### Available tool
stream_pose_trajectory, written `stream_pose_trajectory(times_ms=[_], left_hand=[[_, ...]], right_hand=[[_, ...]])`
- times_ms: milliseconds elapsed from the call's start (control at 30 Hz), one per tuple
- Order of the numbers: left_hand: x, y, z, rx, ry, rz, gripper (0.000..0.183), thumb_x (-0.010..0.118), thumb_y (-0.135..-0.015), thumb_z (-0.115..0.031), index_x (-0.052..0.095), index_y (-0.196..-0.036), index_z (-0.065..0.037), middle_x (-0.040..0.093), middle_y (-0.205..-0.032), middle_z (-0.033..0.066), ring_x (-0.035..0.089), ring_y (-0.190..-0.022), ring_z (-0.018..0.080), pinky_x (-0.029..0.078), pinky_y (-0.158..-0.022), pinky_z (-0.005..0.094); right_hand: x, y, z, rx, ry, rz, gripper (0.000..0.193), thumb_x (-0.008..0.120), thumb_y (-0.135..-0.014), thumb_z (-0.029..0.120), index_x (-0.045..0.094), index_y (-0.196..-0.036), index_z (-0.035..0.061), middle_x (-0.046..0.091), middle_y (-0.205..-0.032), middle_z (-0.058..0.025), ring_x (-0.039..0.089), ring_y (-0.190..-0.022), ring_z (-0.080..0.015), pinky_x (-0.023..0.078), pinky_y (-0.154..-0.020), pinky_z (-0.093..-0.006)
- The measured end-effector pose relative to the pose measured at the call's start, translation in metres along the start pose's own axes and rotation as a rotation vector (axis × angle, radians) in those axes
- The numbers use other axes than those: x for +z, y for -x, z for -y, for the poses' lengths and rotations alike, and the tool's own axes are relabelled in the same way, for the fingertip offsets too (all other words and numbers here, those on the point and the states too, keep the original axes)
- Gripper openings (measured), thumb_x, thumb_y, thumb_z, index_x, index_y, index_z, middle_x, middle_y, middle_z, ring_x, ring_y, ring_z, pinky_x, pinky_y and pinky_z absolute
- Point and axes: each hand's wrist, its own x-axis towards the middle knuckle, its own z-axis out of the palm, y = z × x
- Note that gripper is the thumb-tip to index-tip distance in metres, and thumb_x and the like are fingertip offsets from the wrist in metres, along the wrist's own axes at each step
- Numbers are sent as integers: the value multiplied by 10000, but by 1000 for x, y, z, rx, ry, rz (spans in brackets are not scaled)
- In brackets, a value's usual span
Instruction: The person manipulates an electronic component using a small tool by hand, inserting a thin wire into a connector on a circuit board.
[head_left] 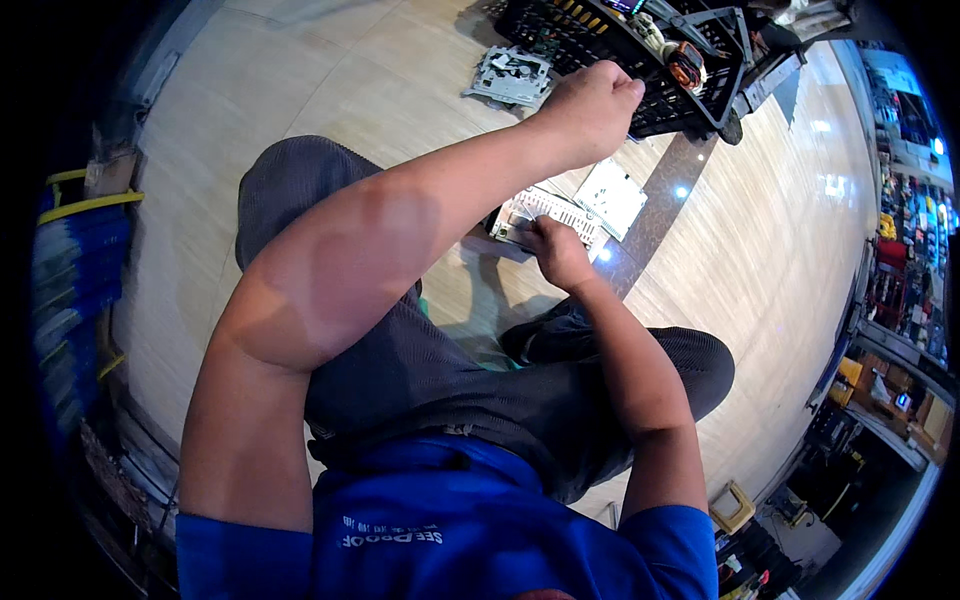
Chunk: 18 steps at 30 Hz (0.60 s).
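My left hand (592,112) is raised out in front, in front of the near side of a black plastic crate (665,125). Its fingers are curled closed, and what they hold, if anything, is hidden. Lower and nearer, my right hand (563,252) grips the near edge of a slotted metal device casing (518,213), with the thumb on top. A flat white panel (612,200) lies on the floor just beyond the casing. Past my left wrist rests a silvery metal drive-like mechanism (511,77).
Inside the crate are an orange-and-black coil or tool (686,66) and metal brackets. Blue bins with yellow rims (85,260) stand at the left. Stocked shelves (905,230) line the right side. My crossed legs (440,370) frame the near floor.
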Motion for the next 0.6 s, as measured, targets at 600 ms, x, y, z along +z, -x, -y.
stream_pose_trajectory(times_ms=[600], left_hand=[[-3,13,-12,70,-50,-88,370,571,-983,-352,651,-1038,5,704,-930,161,675,-887,276,514,-803,386]], right_hand=[[27,-25,5,-68,397,122,157,509,-894,120,572,-983,7,665,-952,-226,669,-904,-384,539,-789,-478]])
